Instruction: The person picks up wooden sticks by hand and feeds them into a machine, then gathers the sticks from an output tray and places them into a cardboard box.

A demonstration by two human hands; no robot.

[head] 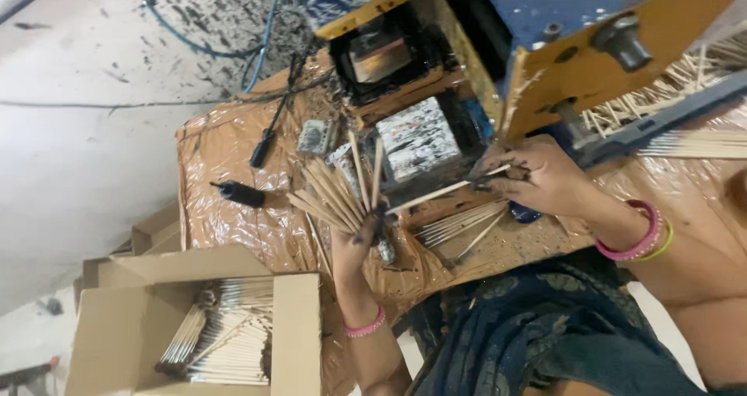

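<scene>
A brown plastic-covered surface (pixel 226 209) stood on pale, paint-spattered floor (pixel 78 131). Left hand (pixel 354 248) fingers clamped a fanned bundle of thin sticks (pixel 334 194); right hand (pixel 537 174) fingers pinched a single stick (pixel 436 194).

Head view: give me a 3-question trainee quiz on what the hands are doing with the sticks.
1. True or false: the left hand holds a fanned bunch of thin sticks.
2. What does the right hand pinch? A) a single stick B) a black cable C) a cardboard flap
3. Fill in: the cardboard box at lower left holds many more ____ with dark tips.

Key:
1. True. The bunch spreads upward from the fist.
2. A. One pale stick runs from the fingertips toward the bunch.
3. Sticks, lying in bundles inside the open box.
</scene>
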